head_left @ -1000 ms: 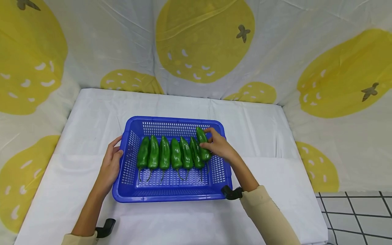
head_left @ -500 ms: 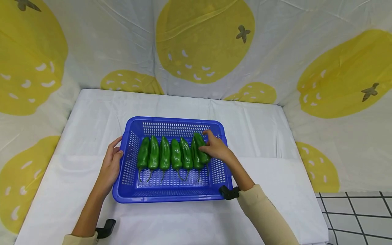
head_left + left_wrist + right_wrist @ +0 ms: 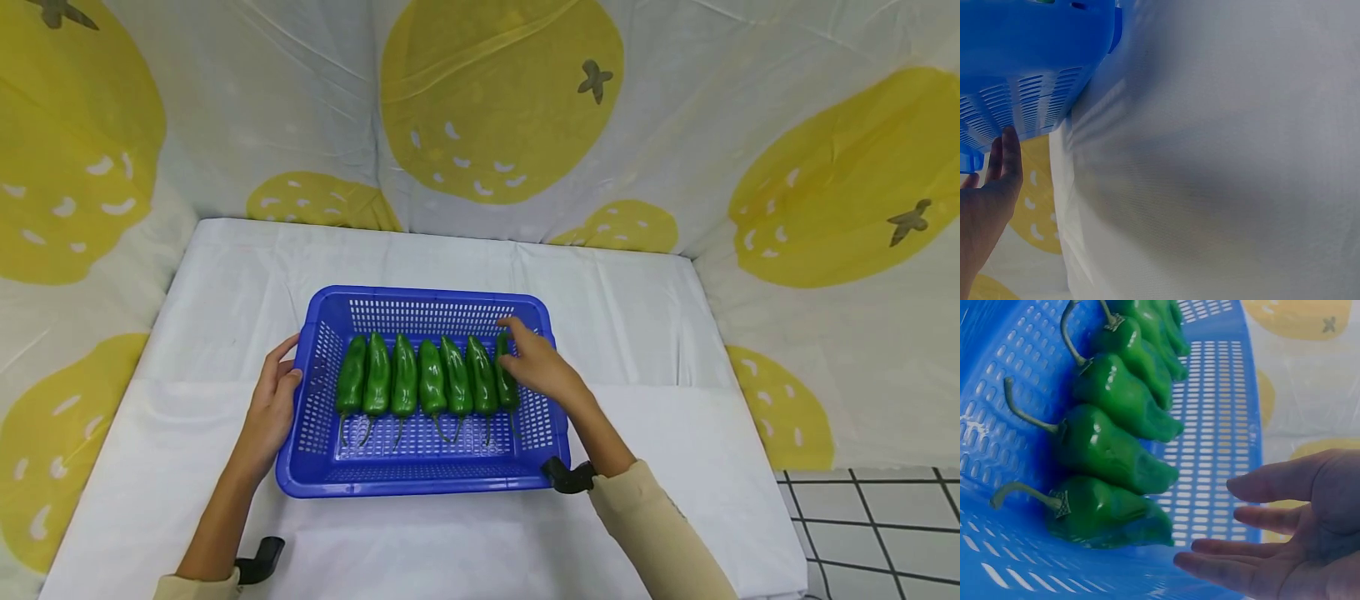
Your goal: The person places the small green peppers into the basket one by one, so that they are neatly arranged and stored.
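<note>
A row of several green peppers (image 3: 431, 379) lies side by side in the blue plastic basket (image 3: 420, 485), stems toward the near side. At the row's right end, the last pepper (image 3: 1113, 512) rests against its neighbour. My right hand (image 3: 542, 362) hovers just right of it; the right wrist view shows its fingers (image 3: 1229, 569) extended, apart from the pepper and holding nothing. My left hand (image 3: 272, 407) touches the basket's left side. In the left wrist view its fairly straight fingers (image 3: 1011, 159) rest against the slotted outer wall.
White cloth (image 3: 637, 325) covers the table under the basket. Behind and beside it hangs a curtain (image 3: 675, 125) printed with yellow fruit. A tiled floor (image 3: 877, 517) shows at the lower right. A black wrist mount (image 3: 566, 475) overlaps the basket's near right corner.
My right hand has lowered the last pepper into the right end of the row, let go of it and drawn slightly right. The left hand and the basket stay put.
</note>
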Available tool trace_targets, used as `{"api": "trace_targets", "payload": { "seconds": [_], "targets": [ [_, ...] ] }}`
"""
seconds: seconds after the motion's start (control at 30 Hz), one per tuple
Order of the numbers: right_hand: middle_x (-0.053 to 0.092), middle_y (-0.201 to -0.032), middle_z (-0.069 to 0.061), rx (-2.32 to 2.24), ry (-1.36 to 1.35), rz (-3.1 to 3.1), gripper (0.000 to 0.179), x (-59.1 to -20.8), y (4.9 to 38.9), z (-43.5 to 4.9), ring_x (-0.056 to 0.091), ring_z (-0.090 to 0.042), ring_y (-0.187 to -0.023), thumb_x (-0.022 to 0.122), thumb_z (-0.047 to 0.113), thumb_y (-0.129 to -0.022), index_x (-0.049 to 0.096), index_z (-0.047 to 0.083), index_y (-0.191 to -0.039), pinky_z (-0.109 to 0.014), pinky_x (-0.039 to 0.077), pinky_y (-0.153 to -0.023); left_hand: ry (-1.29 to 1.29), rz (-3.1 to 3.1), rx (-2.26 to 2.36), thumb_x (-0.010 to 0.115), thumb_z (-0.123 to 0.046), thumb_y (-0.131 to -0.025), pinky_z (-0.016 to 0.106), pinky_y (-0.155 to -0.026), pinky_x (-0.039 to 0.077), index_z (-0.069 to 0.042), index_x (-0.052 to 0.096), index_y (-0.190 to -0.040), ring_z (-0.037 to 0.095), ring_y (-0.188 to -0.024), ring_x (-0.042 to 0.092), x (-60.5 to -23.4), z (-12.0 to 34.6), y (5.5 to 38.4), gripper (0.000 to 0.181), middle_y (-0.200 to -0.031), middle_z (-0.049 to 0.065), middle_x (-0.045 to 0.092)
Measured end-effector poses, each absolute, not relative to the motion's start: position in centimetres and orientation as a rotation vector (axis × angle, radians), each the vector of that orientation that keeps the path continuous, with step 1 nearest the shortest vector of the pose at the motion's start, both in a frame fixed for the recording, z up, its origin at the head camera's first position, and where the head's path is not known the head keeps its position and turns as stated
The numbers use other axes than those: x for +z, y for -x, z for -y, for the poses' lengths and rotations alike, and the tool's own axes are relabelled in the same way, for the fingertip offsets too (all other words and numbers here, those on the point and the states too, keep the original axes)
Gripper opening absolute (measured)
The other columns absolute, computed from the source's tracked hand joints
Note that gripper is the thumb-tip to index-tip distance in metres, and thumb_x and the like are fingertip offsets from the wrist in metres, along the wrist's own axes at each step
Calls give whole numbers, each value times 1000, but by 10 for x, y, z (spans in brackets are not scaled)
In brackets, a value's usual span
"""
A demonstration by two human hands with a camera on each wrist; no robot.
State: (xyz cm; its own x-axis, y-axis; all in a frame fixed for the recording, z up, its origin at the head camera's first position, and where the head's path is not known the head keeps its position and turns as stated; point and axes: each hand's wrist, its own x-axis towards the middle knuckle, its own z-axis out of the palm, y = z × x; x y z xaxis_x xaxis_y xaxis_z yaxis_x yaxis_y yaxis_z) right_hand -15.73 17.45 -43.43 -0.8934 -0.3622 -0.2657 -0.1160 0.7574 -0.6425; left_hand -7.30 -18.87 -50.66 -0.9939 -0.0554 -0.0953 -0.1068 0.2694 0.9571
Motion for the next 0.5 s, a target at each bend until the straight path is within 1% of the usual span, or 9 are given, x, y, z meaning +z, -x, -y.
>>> {"api": "trace_targets", "payload": {
  "seconds": [0.07,0.1,0.17,0.2,0.27,0.37,0.43,0.5],
  "targets": [
    [63,-103,-22,-920,372,-2578,58,-431,156,-174,61,-28,-81,55,6,-94,36,1,-149,-40,50,-69,162,-2467,1864,26,-27,-109,25,-78,50,-26,20,-159,23,-105,57,-507,189,73,50,-136,21,48],
    [62,-114,-25,-930,373,-2575,58,-429,156,-174,63,-33,-93,56,6,-94,36,1,-148,-44,51,-75,162,-2466,1865,26,-27,-109,25,-78,50,-26,20,-159,23,-105,57,-507,189,73,50,-136,21,48],
    [54,-134,-29,-959,371,-2563,56,-427,155,-175,57,-43,-116,56,7,-95,38,2,-148,-52,49,-88,160,-2465,1865,25,-27,-109,25,-78,50,-26,20,-159,24,-106,56,-507,189,73,50,-137,21,47],
    [53,-136,-29,-980,360,-2550,56,-425,154,-175,54,-46,-121,56,8,-95,38,2,-148,-55,48,-91,157,-2466,1864,25,-27,-109,25,-78,50,-26,20,-159,24,-106,56,-507,189,74,50,-137,21,47],
    [52,-137,-29,-1017,344,-2536,55,-424,153,-177,54,-47,-121,57,10,-95,39,4,-147,-57,47,-94,152,-2472,1860,25,-27,-109,25,-78,50,-26,20,-159,22,-105,57,-507,189,73,50,-137,22,48],
    [54,-134,-28,-1053,348,-2540,53,-421,152,-181,57,-43,-118,58,12,-96,42,4,-146,-55,49,-93,148,-2484,1852,26,-26,-109,24,-77,50,-26,20,-159,22,-104,57,-507,189,73,50,-136,21,49],
    [56,-132,-28,-1076,367,-2555,50,-419,151,-184,59,-41,-116,58,13,-96,45,3,-144,-54,49,-91,144,-2496,1841,25,-25,-109,25,-77,50,-25,20,-159,25,-105,57,-507,189,73,50,-135,22,49],
    [57,-131,-26,-1103,400,-2574,47,-418,151,-186,59,-39,-116,57,13,-97,48,2,-142,-53,50,-91,137,-2532,1811,26,-24,-109,29,-79,51,-24,20,-159,30,-106,58,-506,189,72,51,-135,22,50]
  ]
}}
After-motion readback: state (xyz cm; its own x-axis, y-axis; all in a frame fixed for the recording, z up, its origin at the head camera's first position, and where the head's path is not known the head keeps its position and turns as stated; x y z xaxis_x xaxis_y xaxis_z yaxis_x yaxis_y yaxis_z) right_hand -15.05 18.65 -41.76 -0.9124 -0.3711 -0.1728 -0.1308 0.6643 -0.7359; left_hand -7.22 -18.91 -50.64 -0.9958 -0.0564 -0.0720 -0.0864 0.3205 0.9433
